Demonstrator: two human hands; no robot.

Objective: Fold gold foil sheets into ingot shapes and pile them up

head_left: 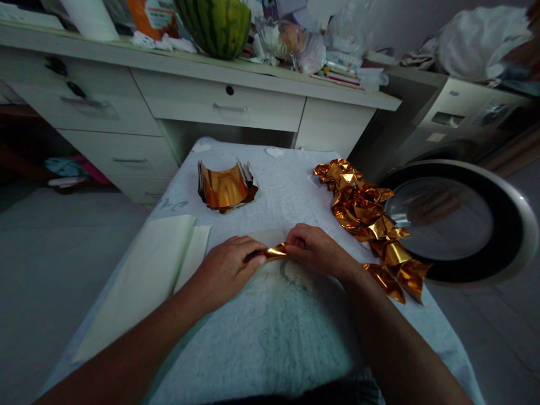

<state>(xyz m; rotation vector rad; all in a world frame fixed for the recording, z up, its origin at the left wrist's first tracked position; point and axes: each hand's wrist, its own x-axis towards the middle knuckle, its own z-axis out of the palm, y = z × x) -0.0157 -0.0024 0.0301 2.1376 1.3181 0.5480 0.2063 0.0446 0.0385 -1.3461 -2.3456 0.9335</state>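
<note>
A narrow piece of gold foil (276, 252) stretches between my two hands above the cloth-covered table. My left hand (232, 267) pinches its left end between thumb and fingers. At its right end, the curled fingers of my right hand (314, 250) grip the foil. Beyond my left hand stands a curved stack of gold foil sheets (223, 188). Several folded and crumpled gold foil pieces (363, 205) lie in a row along the table's right side. Pale paper sheets (139, 287) rest on the left, beside my left forearm.
The table (278, 174) has a light patterned cloth. Behind it is a white drawer counter (261, 107) holding a watermelon (217, 28), an orange packet (154, 17) and plastic bags. A washing machine's open round door (455, 219) reaches the table's right edge.
</note>
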